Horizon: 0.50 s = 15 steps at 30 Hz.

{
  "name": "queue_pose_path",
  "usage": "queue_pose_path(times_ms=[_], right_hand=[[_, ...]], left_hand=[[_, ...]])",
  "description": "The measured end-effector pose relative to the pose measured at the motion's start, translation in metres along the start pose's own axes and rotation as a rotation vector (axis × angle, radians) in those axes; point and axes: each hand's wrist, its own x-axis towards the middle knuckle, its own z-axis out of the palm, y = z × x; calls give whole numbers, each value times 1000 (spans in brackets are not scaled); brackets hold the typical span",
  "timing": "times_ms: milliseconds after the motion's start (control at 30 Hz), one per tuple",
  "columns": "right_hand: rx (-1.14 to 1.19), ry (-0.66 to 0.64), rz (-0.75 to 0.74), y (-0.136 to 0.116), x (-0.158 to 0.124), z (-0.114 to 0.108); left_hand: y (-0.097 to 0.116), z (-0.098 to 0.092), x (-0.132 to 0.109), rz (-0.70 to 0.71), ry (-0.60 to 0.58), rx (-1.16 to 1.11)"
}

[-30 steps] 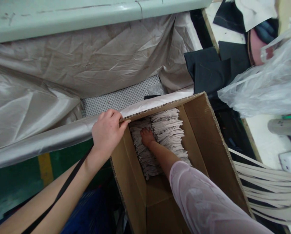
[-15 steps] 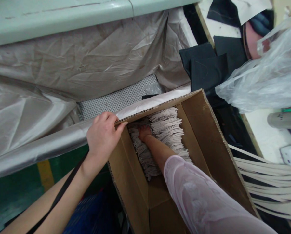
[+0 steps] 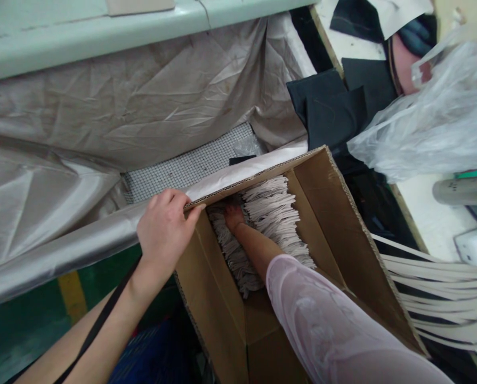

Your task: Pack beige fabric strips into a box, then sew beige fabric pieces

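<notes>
My left hand (image 3: 164,229) is curled over the top edge of a corrugated cardboard box (image 3: 342,224), with the fingers hooked on the rim. My right hand (image 3: 234,216) reaches down into the box and sits among a packed stack of pale pinkish strips (image 3: 270,210). Its fingers are hidden in the stack, so I cannot see their grip. A sheer pink sleeve (image 3: 322,314) covers my right forearm. A black strap (image 3: 102,314) lies along my left forearm.
Creased silvery cloth (image 3: 102,106) hangs left of the box below a pale green ledge (image 3: 82,37). A gridded mesh (image 3: 182,176) lies behind the box. On the right are black fabric pieces (image 3: 330,101), a clear plastic bag (image 3: 434,117) and hanging cream strips (image 3: 442,288).
The whole view has drifted, with the box shifting left in the picture. My right hand has sunk deeper into the stack. My left hand stays on the rim.
</notes>
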Motion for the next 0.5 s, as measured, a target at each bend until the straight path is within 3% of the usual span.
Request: queue_pose_path(times_ms=[267, 500], right_hand=[[42, -83, 33, 5, 5, -3], [140, -31, -9, 11, -29, -14]], left_hand=[[0, 0, 1, -13, -3, -16], [1, -4, 2, -20, -41, -13]])
